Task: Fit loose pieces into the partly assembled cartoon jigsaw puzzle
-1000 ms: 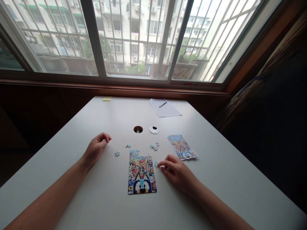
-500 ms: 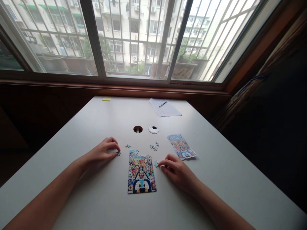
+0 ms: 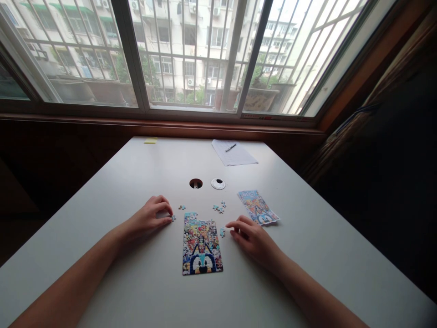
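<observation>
A mostly assembled jigsaw puzzle [image 3: 202,246] with a blue cartoon dog face lies flat, with a gap along its top edge. To its left, my left hand [image 3: 150,214] is closed, thumb and fingers pinching a small puzzle piece [image 3: 174,218] near the tabletop. At the puzzle's right side lies a light blue puzzle piece [image 3: 222,232]. My right hand [image 3: 251,234] hovers just right of that piece, its fingers loosely curled and apart, holding nothing. Beyond the puzzle are several loose pieces [image 3: 219,208] and another piece [image 3: 182,207].
A printed picture sheet [image 3: 258,207] matching the puzzle lies at the right. Farther back on the white table [image 3: 164,168] are a round hole [image 3: 195,183], its cover [image 3: 218,183], paper [image 3: 239,157] with a pen [image 3: 231,147], and yellow sticky notes [image 3: 150,140].
My left hand has shifted slightly right with its piece, toward the puzzle. My right index finger has lifted off the light blue piece, which stays on the table.
</observation>
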Available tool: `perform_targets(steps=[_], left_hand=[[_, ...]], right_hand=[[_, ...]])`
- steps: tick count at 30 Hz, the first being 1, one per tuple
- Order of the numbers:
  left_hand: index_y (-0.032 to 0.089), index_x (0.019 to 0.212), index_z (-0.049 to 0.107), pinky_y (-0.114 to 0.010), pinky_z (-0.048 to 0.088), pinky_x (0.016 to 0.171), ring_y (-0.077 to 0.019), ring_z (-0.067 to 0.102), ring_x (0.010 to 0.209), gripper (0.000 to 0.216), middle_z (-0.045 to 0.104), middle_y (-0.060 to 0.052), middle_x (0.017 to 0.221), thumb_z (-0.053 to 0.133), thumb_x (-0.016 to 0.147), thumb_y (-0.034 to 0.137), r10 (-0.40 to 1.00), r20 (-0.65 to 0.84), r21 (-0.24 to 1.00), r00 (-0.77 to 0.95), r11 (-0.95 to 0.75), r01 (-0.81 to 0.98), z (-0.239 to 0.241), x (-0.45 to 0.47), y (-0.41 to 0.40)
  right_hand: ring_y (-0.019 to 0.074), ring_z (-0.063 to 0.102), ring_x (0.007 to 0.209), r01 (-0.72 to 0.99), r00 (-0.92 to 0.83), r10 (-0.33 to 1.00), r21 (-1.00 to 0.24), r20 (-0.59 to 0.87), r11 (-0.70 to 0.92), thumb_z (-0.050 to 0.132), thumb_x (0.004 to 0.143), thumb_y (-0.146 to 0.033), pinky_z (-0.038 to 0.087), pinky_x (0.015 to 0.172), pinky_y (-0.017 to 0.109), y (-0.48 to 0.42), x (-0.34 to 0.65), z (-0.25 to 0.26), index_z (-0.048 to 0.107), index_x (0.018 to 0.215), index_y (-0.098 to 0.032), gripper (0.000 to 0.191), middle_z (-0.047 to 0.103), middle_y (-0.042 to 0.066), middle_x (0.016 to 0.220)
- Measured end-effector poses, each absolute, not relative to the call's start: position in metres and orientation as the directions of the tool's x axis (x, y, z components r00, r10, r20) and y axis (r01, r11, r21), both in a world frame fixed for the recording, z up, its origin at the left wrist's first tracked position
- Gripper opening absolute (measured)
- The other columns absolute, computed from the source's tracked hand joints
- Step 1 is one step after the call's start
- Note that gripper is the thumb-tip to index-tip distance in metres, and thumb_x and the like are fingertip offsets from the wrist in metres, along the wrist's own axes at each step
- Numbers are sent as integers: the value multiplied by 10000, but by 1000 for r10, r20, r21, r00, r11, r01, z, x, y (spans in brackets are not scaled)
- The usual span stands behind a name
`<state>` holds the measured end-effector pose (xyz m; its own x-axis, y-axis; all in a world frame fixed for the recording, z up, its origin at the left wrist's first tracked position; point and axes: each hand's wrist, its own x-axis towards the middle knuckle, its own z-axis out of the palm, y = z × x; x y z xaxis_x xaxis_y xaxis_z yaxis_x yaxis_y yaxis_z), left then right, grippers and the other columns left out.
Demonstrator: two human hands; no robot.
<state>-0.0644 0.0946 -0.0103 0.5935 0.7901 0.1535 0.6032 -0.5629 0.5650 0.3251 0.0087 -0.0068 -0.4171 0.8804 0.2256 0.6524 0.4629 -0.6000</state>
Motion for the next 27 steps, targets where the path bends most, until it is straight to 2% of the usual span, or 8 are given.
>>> perform_targets(steps=[5, 9, 11, 15, 18, 21, 24, 27], left_hand=[[232, 955, 691, -374, 445, 948, -246, 494, 1052, 260, 582, -69, 1112, 627, 900, 477, 775, 187, 502, 603, -603, 620, -13, -60, 94], [230, 939, 685, -367, 451, 924, -244, 495, 1035, 265, 589, -63, 1093, 632, 899, 487, 773, 203, 496, 601, -610, 618, -12, -59, 92], [228, 927, 678, -365, 451, 919, -242, 494, 1036, 259, 589, -59, 1094, 641, 895, 483, 778, 206, 497, 593, -605, 621, -12, -59, 91], [218, 893, 663, -364, 455, 917, -236, 496, 1028, 259, 593, -57, 1081, 645, 897, 477, 766, 237, 493, 598, -625, 606, -13, -59, 90], [214, 885, 646, -359, 462, 900, -230, 502, 1009, 251, 596, -58, 1066, 642, 902, 464, 747, 265, 484, 610, -650, 586, -13, -58, 90], [200, 877, 600, -352, 465, 863, -217, 503, 965, 215, 595, -60, 1027, 614, 928, 409, 743, 307, 464, 595, -662, 588, -11, -56, 87], [190, 861, 539, -363, 465, 844, -207, 502, 919, 153, 589, -62, 974, 551, 957, 307, 715, 398, 412, 575, -699, 584, -8, -51, 82], [192, 900, 550, -382, 477, 874, -214, 509, 964, 57, 599, -69, 1006, 541, 945, 225, 652, 450, 334, 610, -757, 562, -5, -43, 74]], right_hand=[[157, 595, 772, 656, -378, 896, -615, 234, 437, 488, 977, -230, 490, 738, 292, 16, 325, -3, 666, 1116, -233, 226, 606, 53, 966], [151, 599, 733, 713, -369, 908, -566, 199, 414, 472, 974, -209, 494, 726, 297, 28, 326, 5, 645, 1176, -234, 268, 620, 56, 987], [153, 607, 730, 765, -361, 911, -497, 198, 411, 469, 967, -184, 493, 741, 309, 39, 326, 9, 640, 1204, -236, 297, 628, 61, 1014], [204, 628, 913, 839, -384, 899, -328, 210, 435, 457, 960, -133, 496, 809, 334, 66, 322, 13, 629, 1282, -289, 398, 616, 80, 1122], [233, 610, 1012, 844, -425, 884, -267, 197, 465, 484, 939, -107, 502, 832, 348, 82, 318, 10, 664, 1241, -302, 402, 600, 83, 1198], [248, 592, 1039, 824, -462, 867, -271, 189, 498, 552, 918, -124, 491, 887, 373, 90, 318, 4, 718, 1132, -304, 325, 617, 73, 1164], [239, 603, 1002, 806, -449, 870, -328, 204, 493, 584, 925, -182, 490, 883, 373, 93, 323, -1, 739, 1045, -302, 229, 629, 66, 1118], [223, 608, 974, 775, -444, 871, -399, 208, 490, 599, 918, -198, 493, 873, 354, 95, 331, -5, 736, 955, -274, 161, 628, 64, 1084]])
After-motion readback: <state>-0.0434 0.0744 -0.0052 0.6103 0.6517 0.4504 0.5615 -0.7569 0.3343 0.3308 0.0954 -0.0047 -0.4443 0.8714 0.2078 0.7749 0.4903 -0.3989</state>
